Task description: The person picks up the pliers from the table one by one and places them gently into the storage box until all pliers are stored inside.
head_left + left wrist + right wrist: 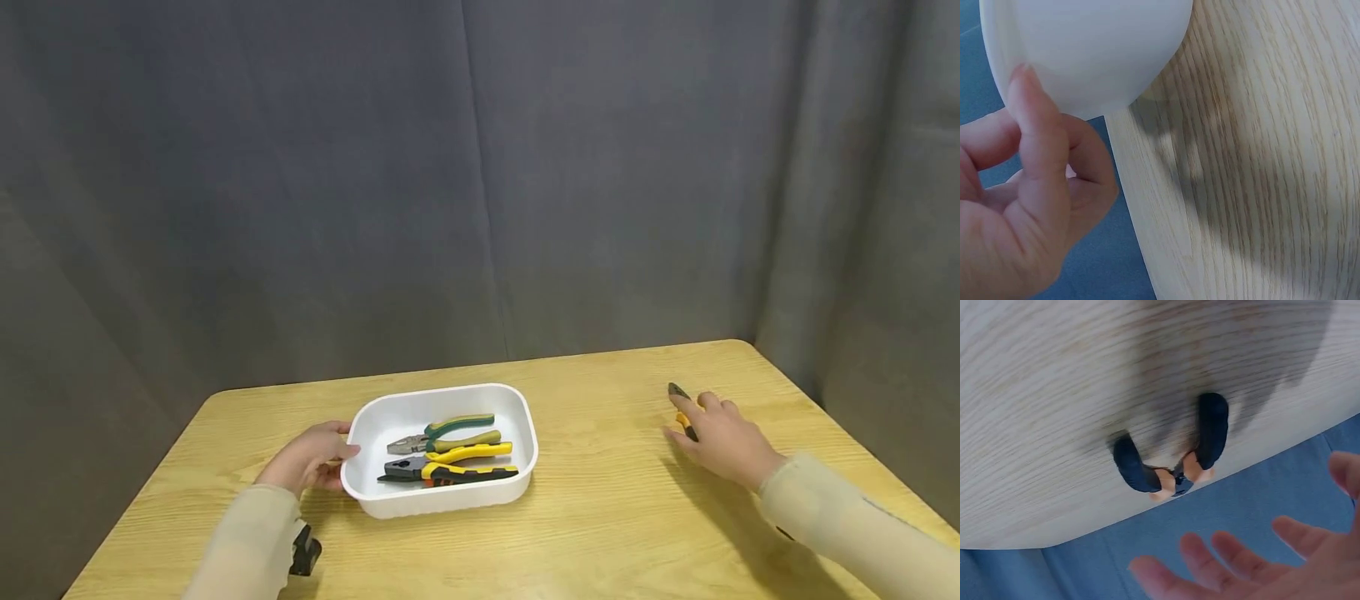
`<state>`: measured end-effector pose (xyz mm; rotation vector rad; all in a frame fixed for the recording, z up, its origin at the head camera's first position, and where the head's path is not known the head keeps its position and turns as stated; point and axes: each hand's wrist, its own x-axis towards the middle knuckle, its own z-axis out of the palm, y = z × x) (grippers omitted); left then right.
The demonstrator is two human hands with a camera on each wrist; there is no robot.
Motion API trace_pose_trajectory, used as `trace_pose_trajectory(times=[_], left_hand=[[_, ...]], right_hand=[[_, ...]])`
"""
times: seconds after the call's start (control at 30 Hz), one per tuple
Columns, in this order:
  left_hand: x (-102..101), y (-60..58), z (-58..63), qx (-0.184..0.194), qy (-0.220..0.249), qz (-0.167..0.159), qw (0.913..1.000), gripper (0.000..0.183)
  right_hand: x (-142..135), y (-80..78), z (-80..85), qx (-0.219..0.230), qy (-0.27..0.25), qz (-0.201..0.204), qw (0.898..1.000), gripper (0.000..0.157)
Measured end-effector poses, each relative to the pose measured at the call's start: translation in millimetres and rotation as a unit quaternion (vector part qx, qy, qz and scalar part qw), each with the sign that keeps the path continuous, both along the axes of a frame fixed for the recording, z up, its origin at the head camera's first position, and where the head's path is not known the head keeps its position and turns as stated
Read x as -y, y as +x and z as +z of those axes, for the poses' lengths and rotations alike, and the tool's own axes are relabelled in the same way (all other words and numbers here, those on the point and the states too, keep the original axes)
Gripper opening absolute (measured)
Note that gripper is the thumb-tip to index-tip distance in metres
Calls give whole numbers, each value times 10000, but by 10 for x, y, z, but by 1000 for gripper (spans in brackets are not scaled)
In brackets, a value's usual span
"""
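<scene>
A white plastic bin [480,498] stands on the table, left of the middle. My left hand [311,457] grips its left rim, with a finger or thumb against the wall in the left wrist view. Inside lie pliers with green handles [459,424] and pliers with yellow and black handles [472,452]; a bit of orange-red beneath them is too small to identify. At the right, pliers with orange and black handles [1213,428] lie on the table, handles spread. Just over them my right hand [723,437] reaches with fingers spread, holding nothing and partly covering them in the head view.
The light wooden table [592,517] has rounded back corners. Dark grey curtains [375,208] hang behind it and along both sides. A black device [305,552] sits at my left wrist.
</scene>
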<state>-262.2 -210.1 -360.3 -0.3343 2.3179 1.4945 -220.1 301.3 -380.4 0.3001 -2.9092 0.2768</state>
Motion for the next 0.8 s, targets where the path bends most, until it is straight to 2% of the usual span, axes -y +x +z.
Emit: trace_pose_trajectory(times=[0.2,0.4,0.57,0.8], left_hand=[[-8,10,-37,-100,-58,71,9999,46],[-33,16,-58,-180,-84,144,9997,45],[-53,12,-76,-133,-104,128,9998,44],[-34,4,-24,-100,-129,138,9998,46]], right_hand=[[-109,-76,-88,547,69,-299,9980,62],[-217,-148,-153,818,143,-450,9955,66],[-281,-156,-225,1020,110,-446,9937,71],[-298,-232,-273,1295,73,-383,9908,79]])
